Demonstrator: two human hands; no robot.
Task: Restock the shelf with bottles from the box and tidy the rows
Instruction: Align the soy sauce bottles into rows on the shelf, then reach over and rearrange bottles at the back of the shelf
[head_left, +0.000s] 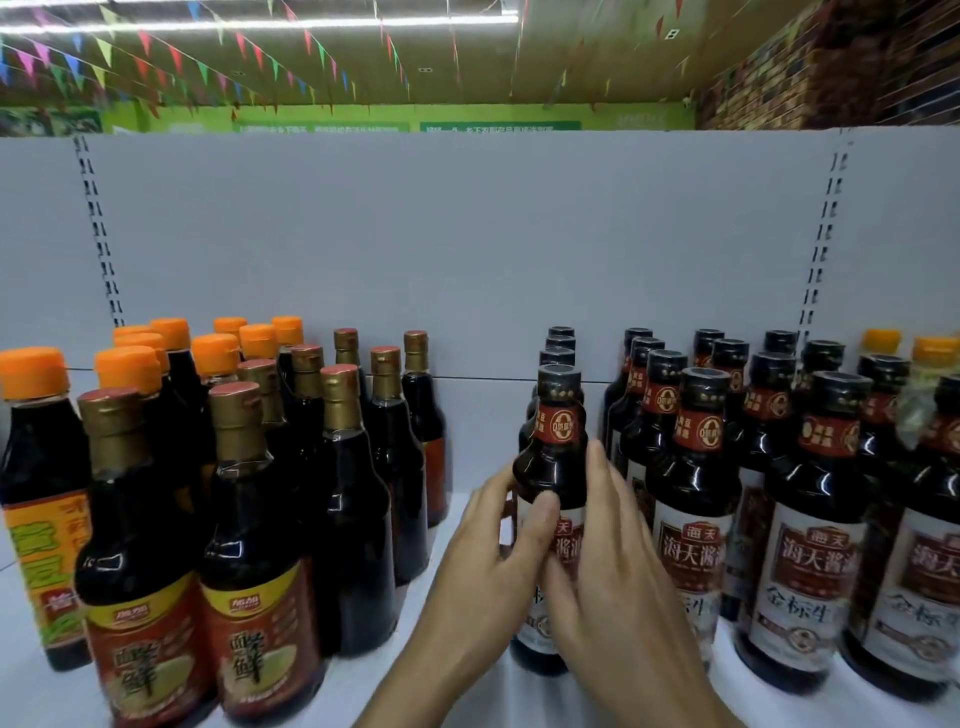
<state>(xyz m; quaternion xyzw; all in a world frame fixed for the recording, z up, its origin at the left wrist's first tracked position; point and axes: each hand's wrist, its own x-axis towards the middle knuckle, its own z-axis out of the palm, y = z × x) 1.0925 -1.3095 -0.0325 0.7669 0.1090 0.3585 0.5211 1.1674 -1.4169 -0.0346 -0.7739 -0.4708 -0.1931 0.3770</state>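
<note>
Both hands meet on the front bottle (558, 452), centre frame on the shelf (724, 686). My left hand (483, 561) has its grip clamped round it, thumb across the front. My right hand (613, 545) lies flat against its side, fingers straight. Shoving too hard could topple the row behind (558, 345). It stands upright, cap up, label toward me.

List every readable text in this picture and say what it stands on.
"海天酱油": label of the black-capped bottle right of the held bottle.
"金标生": lower on the label of the next bottle rightward.
"鲜": front gold-capped bottles.
"黄豆": orange-capped bottle, far left.
Too small or blurred to read: neck bands, green wall signs.
</note>
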